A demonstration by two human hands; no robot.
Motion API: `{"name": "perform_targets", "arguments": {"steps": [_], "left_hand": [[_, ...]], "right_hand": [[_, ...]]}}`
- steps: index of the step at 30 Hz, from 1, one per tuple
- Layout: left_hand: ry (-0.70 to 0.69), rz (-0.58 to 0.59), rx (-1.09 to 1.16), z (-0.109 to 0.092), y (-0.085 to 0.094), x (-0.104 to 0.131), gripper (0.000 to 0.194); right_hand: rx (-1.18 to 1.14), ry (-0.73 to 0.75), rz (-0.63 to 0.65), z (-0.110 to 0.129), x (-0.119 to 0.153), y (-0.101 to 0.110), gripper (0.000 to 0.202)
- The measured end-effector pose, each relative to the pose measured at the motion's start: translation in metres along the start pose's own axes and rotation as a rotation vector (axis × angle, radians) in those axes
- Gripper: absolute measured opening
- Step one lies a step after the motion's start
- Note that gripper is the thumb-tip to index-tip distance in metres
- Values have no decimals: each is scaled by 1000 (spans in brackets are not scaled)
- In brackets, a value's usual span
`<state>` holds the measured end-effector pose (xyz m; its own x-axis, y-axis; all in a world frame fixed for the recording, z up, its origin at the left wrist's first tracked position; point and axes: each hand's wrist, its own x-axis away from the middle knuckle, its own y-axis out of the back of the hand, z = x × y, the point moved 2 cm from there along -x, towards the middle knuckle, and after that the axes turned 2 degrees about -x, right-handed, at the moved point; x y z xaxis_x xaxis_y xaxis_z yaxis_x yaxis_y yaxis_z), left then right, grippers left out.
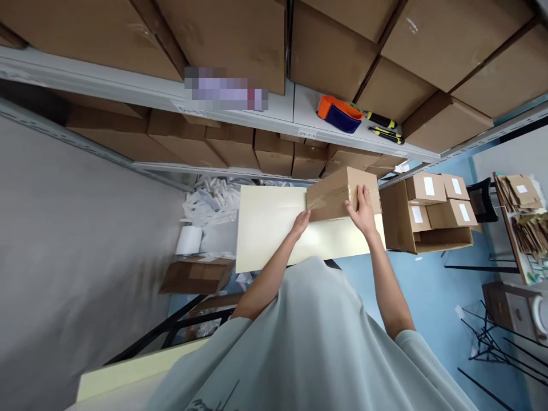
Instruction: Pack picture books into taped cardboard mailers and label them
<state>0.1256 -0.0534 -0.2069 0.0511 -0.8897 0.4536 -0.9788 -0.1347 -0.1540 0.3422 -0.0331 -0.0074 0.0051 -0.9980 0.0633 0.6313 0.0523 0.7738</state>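
A closed brown cardboard box (329, 197) with clear tape along its seam is over a pale cream tabletop (269, 228). My left hand (301, 223) grips its near left corner, thumb on top, the other fingers mostly hidden. Against the box's taped right end lies my right hand (363, 214), fingers stretched along the cardboard and thumb spread to the side. The box is held between both hands. Whether its underside touches the table I cannot tell.
Shelves full of cartons (240, 145) stand just beyond the table. An orange and blue tape dispenser (340, 114) and yellow-black utility knives (381, 121) lie on one shelf. At right, a large open carton (396, 220) contains several labelled boxes; white packing scraps (212, 200) are heaped at left.
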Motion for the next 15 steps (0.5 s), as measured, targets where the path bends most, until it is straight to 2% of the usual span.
{"name": "perform_targets", "arguments": {"steps": [2, 4, 7, 10, 12, 15], "left_hand": [[10, -10, 0, -4, -11, 1, 49], [5, -32, 4, -10, -16, 6, 59], [-73, -47, 21, -25, -8, 20, 75], [-225, -24, 23, -49, 4, 42, 83], [-298, -37, -23, -66, 8, 57, 88], [-353, -151, -186, -86, 7, 70, 82]], "right_hand": [[-31, -30, -34, -14, 2, 17, 101], [-68, -66, -78, -24, 8, 34, 103], [-187, -109, -97, -36, 25, 61, 104], [-373, -89, 13, -46, 41, 80, 114], [-464, -77, 86, -55, 45, 82, 119], [-562, -117, 157, -78, 39, 67, 105]]}}
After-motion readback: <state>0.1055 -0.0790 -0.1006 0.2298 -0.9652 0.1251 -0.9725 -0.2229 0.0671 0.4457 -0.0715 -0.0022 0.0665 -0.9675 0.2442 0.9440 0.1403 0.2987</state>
